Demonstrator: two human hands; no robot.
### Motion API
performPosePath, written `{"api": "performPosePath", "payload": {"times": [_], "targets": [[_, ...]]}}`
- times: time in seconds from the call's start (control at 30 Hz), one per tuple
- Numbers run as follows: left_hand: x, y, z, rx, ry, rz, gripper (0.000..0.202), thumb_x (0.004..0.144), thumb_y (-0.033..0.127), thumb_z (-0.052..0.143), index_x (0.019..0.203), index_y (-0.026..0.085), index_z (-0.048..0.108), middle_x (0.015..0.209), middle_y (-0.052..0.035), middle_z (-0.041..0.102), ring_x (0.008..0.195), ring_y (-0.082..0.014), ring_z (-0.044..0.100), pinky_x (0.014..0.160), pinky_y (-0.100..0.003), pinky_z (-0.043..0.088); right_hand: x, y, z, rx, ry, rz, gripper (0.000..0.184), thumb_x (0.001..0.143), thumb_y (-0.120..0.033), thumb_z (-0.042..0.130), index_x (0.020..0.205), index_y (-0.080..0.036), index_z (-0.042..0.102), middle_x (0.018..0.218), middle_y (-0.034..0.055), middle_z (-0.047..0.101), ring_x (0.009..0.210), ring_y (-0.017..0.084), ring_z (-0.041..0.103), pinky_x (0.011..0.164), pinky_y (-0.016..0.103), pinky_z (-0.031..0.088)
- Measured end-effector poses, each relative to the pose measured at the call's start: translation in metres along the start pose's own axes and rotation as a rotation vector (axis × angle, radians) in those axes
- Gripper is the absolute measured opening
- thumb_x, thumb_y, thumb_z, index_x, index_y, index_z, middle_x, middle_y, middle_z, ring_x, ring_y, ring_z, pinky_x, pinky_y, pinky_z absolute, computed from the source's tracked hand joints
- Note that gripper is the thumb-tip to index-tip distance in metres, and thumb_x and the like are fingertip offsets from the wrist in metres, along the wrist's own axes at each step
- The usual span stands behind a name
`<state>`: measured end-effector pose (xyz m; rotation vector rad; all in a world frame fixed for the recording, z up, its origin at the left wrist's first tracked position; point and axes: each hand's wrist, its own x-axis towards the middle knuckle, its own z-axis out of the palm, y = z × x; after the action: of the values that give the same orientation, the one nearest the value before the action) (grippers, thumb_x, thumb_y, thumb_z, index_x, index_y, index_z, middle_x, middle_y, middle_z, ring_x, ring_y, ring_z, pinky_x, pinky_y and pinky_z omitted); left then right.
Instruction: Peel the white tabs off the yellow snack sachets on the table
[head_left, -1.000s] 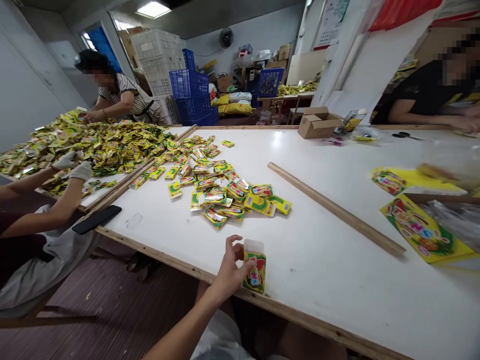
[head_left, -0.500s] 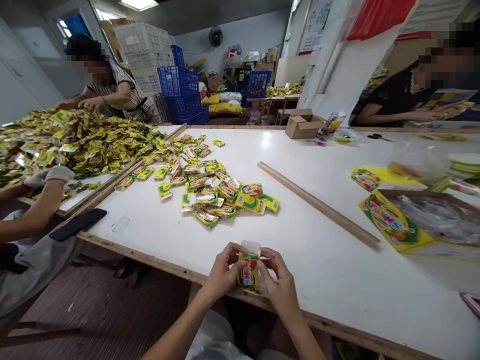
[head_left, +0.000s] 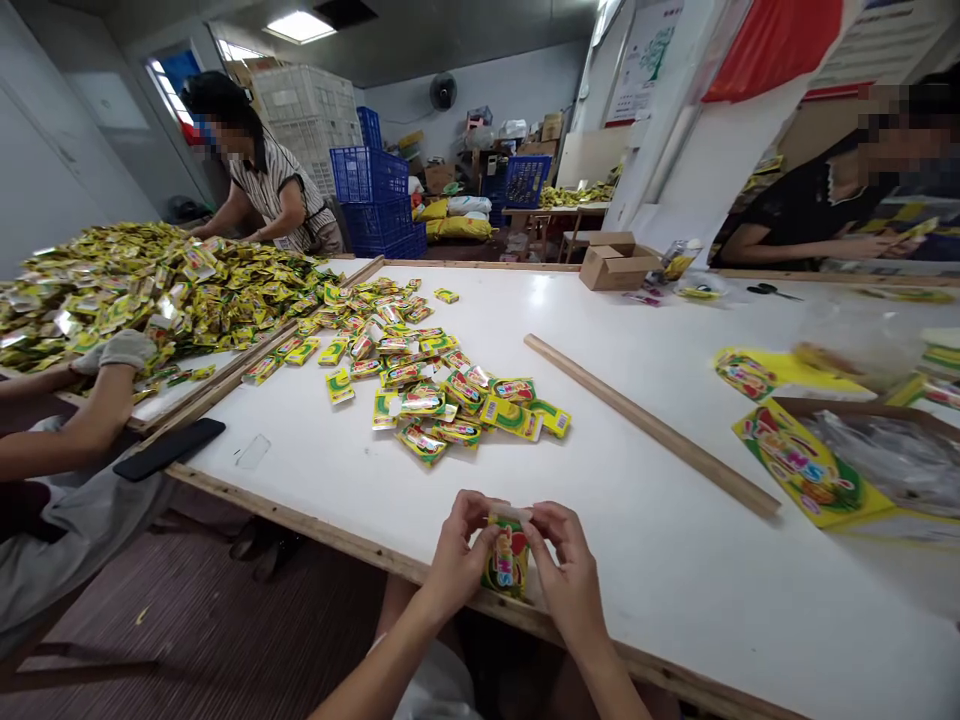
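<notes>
Between my two hands, at the table's near edge, stands a small yellow-green printed carton [head_left: 507, 562], its top end facing away from me. My left hand [head_left: 463, 552] pinches its left side, thumb on the printed face. On the other side my right hand [head_left: 564, 562] grips the top right, thumb against the face. A whitish end flap [head_left: 511, 512] shows at the top between my fingertips, folded low. Beyond my hands lies a loose heap of similar small cartons [head_left: 424, 398] on the white table [head_left: 637, 540].
A wooden strip [head_left: 652, 425] lies slantwise to the right, beside a large open display box [head_left: 806, 465] holding clear plastic. A black phone [head_left: 169, 448] rests at the left edge. A co-worker's gloved hand [head_left: 124, 350] touches a big pile of packets [head_left: 225, 290]. A cardboard box [head_left: 619, 262] stands at the back.
The carton's white flap, upright before, is now bent down under my fingers. The view has shifted slightly. The standing co-worker at left has straightened and moved their arms.
</notes>
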<state>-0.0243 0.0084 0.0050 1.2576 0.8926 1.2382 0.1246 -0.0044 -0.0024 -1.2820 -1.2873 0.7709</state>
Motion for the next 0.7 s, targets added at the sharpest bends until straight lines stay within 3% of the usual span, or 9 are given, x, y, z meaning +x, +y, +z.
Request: {"api": "performPosePath", "payload": {"times": [0.1, 0.2, 0.37, 0.53, 0.7], "targets": [[0.0, 0.003, 0.001, 0.039, 0.0, 0.013, 0.013, 0.088, 0.024, 0.056, 0.098, 0.02, 0.05, 0.102, -0.0073, 0.067, 0.097, -0.02, 0.064, 0.086, -0.035, 0.05, -0.002, 0.001, -0.001, -0.036, -0.051, -0.031, 0.024, 0.088, -0.039, 0.057, 0.102, -0.021, 0.063, 0.097, 0.0071, 0.069, 0.092, 0.022, 0.065, 0.082, 0.034, 0.052], [0.0, 0.006, 0.0, 0.151, -0.009, 0.04, 0.009, 0.088, 0.026, 0.056, 0.09, 0.018, 0.058, 0.098, -0.0082, 0.068, 0.094, -0.0203, 0.064, 0.086, -0.034, 0.049, -0.002, -0.004, -0.003, -0.091, -0.102, -0.068, 0.021, 0.087, -0.04, 0.059, 0.094, -0.021, 0.067, 0.098, 0.0073, 0.069, 0.09, 0.022, 0.064, 0.079, 0.034, 0.052], [0.0, 0.009, 0.003, 0.12, 0.03, 0.033, 0.011, 0.087, 0.027, 0.059, 0.083, 0.017, 0.06, 0.096, -0.0087, 0.07, 0.09, -0.0203, 0.065, 0.082, -0.032, 0.05, -0.003, -0.013, -0.001, -0.099, -0.067, -0.091, 0.02, 0.086, -0.04, 0.06, 0.09, -0.022, 0.068, 0.093, 0.0065, 0.07, 0.089, 0.022, 0.064, 0.078, 0.033, 0.052], [-0.001, 0.008, 0.007, 0.106, 0.086, 0.007, 0.01, 0.085, 0.026, 0.061, 0.081, 0.017, 0.06, 0.093, -0.0073, 0.07, 0.085, -0.019, 0.064, 0.078, -0.03, 0.049, -0.003, -0.013, 0.002, -0.118, -0.032, -0.05, 0.024, 0.084, -0.043, 0.062, 0.09, -0.021, 0.068, 0.089, 0.006, 0.07, 0.079, 0.021, 0.064, 0.073, 0.031, 0.051], [0.007, 0.006, 0.012, 0.143, 0.178, -0.044, 0.01, 0.083, 0.026, 0.062, 0.082, 0.016, 0.061, 0.077, -0.0028, 0.065, 0.071, -0.0152, 0.058, 0.068, -0.026, 0.046, 0.005, -0.013, 0.003, -0.096, -0.043, 0.056, 0.03, 0.082, -0.048, 0.061, 0.085, -0.019, 0.068, 0.081, 0.0058, 0.07, 0.071, 0.02, 0.062, 0.068, 0.03, 0.05]]}}
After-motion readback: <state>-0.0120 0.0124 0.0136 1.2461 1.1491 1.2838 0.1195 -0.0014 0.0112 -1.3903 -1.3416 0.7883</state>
